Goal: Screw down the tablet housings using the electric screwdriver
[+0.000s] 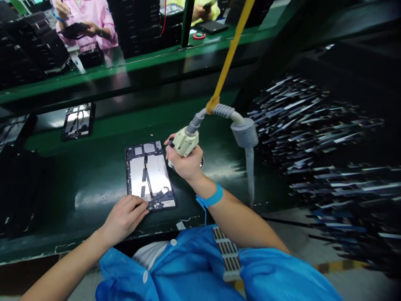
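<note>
An opened tablet [149, 173] lies flat on the green belt in front of me, with its metal inner plate and circuit boards showing. My left hand [125, 217] rests on the tablet's near left corner and pins it down. My right hand [185, 162] grips a cream electric screwdriver [184, 141] just beyond the tablet's right edge. A grey coiled hose [225, 113] leaves the tool's top, and a yellow strap [230, 52] hangs it from above. The tool's tip is hidden behind my hand. A blue wrist strap [211, 198] circles my right wrist.
Another opened tablet [78, 121] lies farther back left on the belt. Stacks of dark trays [34, 46] stand beyond the green rail. A person in pink [89, 21] holds a device across the line. On the right sits a blurred pile of flat parts [328, 138].
</note>
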`<state>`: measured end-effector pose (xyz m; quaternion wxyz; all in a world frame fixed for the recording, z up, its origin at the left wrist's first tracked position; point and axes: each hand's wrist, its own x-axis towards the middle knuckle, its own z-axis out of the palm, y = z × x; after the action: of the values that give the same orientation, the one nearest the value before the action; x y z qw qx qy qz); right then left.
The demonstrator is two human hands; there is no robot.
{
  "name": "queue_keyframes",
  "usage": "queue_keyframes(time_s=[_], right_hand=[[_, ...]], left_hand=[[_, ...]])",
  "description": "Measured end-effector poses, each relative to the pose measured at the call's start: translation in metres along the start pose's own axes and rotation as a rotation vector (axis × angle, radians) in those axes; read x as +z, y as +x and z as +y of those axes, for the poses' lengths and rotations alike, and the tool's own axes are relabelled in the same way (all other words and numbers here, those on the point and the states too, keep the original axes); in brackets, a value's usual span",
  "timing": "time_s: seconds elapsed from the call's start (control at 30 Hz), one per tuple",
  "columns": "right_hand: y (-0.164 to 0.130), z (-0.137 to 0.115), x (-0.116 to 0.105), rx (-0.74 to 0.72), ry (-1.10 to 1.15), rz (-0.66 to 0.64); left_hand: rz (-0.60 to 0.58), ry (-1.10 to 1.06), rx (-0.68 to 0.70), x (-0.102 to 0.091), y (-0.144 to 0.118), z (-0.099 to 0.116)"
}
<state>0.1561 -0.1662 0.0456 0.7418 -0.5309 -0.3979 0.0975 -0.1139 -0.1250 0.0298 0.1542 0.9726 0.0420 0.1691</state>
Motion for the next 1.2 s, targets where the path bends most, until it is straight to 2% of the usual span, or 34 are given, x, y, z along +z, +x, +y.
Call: queue_keyframes(time_s=[0.17,0.37,0.67,0.8,0.9,1.1,1.2], right_hand=[[-0.001,0.001,0.001,0.015,0.023,0.022],[-0.001,0.000,0.001,0.027,0.004,0.038],[0.000,-0.007,-0.001,0.022,-0.002,0.046],[0.004,-0.008,-0.006,0.019,-0.033,0.069],[0.007,-0.008,-0.009,0.020,-0.050,0.102],[0.011,-0.002,-0.014,-0.039,-0.098,0.134],[0.011,0.004,-0.015,-0.045,-0.124,0.126]], left_hand=[[-0.025,0.061,0.068,0.006,0.000,0.002],[-0.051,0.098,0.022,0.009,0.002,0.003],[0.107,0.106,-0.143,0.030,-0.001,0.026],[0.152,0.101,-0.197,0.036,-0.003,0.028],[0.144,0.092,-0.206,0.037,0.005,0.018],[0.164,0.108,-0.276,0.043,0.044,-0.027],[0.166,0.082,-0.283,0.046,0.053,-0.039]])
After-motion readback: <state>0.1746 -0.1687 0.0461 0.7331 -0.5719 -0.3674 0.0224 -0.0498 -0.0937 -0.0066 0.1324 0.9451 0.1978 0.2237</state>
